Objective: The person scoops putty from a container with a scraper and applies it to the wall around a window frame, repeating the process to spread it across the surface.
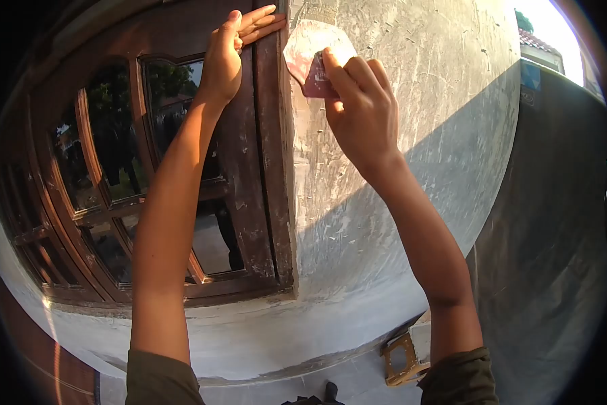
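My right hand (363,111) holds a flat scraper (317,61), with its fingers on the dark red grip. The scraper's wide pale blade lies against the rough grey wall (411,88), just right of the window frame. At the upper left, my left hand (232,50) rests with its fingers stretched out on the dark wooden frame (266,135), the fingertips at the edge between frame and wall. Nothing shows in the left hand.
Glass panes (118,128) in the wooden window fill the left side. A small stool (401,361) stands on the floor below, near my right elbow. A dark grey wall (546,223) is at the right. A dark shoe (331,391) shows at the bottom.
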Demonstrator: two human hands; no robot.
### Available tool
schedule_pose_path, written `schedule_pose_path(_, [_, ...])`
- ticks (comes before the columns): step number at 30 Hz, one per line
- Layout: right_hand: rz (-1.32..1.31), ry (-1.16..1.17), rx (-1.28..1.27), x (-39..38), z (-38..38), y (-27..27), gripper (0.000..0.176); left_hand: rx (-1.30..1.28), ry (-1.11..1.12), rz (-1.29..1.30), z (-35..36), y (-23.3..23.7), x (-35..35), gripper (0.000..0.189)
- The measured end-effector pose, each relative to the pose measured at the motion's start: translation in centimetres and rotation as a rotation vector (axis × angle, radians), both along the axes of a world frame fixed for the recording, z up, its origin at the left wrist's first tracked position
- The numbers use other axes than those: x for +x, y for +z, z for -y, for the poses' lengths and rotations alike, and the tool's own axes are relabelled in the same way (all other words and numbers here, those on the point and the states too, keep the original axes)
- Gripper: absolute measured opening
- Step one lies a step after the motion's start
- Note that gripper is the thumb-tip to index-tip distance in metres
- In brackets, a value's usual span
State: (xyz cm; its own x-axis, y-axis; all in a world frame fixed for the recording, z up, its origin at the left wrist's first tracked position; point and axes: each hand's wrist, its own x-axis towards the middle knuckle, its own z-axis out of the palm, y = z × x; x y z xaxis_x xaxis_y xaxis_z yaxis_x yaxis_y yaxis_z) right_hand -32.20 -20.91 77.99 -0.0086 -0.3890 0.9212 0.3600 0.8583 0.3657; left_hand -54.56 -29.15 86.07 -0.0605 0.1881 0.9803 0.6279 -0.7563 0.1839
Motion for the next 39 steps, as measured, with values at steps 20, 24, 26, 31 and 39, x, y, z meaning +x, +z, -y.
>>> schedule_pose_path(20, [-0.036,-0.003,0.056,-0.9,-1.2,2.7,0.039,0.039,-0.121,0.141,-1.0,0.1,-1.1,0.042])
schedule_pose_path(24, [0.070,-0.089,-0.012,-1.7,-2.1,0.3,0.044,0.056,-0.100,0.193,-0.9,0.1,-0.9,0.043])
schedule_pose_path(26, [0.149,-0.090,-0.110,-1.1,-0.9,-2.9,0.046,0.057,-0.096,0.195,-1.1,0.1,-1.2,0.043])
schedule_pose_path(31, [0.253,0.086,-0.048,-0.2,1.3,-7.8,0.047,-0.007,0.018,-0.008,-0.1,0.1,-0.3,0.053])
schedule_pose_path(39, [-0.018,-0.073,0.022,-1.1,-1.9,2.6,0.042,0.079,-0.125,-0.032,2.2,-1.4,6.4,0.039])
